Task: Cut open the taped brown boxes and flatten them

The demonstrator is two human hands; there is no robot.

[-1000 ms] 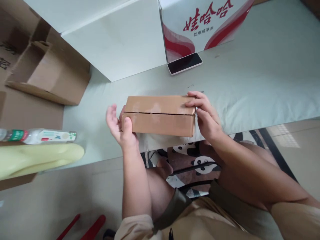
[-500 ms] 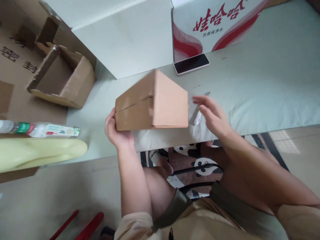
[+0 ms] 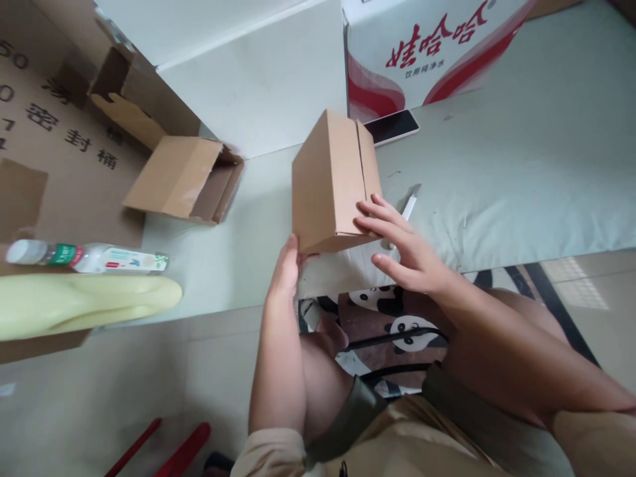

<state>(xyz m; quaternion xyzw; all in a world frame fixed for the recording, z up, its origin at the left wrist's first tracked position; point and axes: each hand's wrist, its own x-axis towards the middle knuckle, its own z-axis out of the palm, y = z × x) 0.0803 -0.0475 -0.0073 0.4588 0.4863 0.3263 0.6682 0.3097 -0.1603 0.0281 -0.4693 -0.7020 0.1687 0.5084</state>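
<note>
A closed brown cardboard box is held tilted over the pale green cloth, with a narrow seam along its right-hand face. My left hand grips its lower left corner; some of the fingers are hidden under the box. My right hand has its fingers spread, and the fingertips rest on the box's lower right side. A white utility knife with its blade out lies on the cloth just beyond my right hand, partly covered by it.
Behind the box are a phone, a white box and a red-and-white carton. At the left lie an open brown box, a plastic bottle and a pale yellow object. The cloth's front edge runs above my legs.
The held box has turned and moved right, now partly covering the phone. My right hand has come onto it. At the left, the open box has shifted right and lies turned another way.
</note>
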